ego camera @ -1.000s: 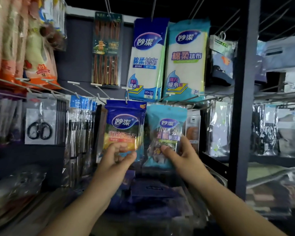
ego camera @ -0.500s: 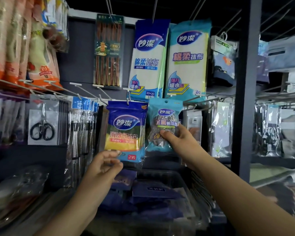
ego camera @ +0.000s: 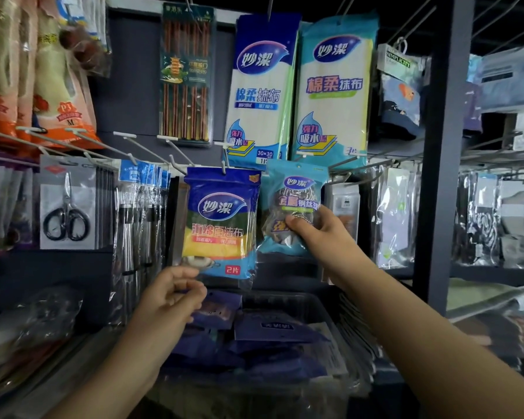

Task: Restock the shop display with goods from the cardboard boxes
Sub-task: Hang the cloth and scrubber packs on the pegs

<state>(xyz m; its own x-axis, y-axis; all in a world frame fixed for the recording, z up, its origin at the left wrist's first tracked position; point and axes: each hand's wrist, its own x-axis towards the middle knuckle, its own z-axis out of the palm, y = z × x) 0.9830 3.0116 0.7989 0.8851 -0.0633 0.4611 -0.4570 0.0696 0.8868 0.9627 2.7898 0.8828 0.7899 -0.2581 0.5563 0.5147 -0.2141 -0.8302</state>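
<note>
At frame centre the right hand (ego camera: 316,229) pinches the scourer pack (ego camera: 294,207) by its middle, probably to steer its top hole onto a peg. The left hand (ego camera: 170,300), loosely curled and holding nothing, hangs below the sponge pack (ego camera: 221,222). Neighbouring packs crowd both sides; open room lies below.

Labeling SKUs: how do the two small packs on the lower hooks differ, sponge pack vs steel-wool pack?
The sponge pack is dark blue with a yellow band; the steel-wool pack is teal with grey wire balls showing. The sponge pack is wider and hangs free; the right hand grips the steel-wool pack. Both carry the same oval logo.
</note>
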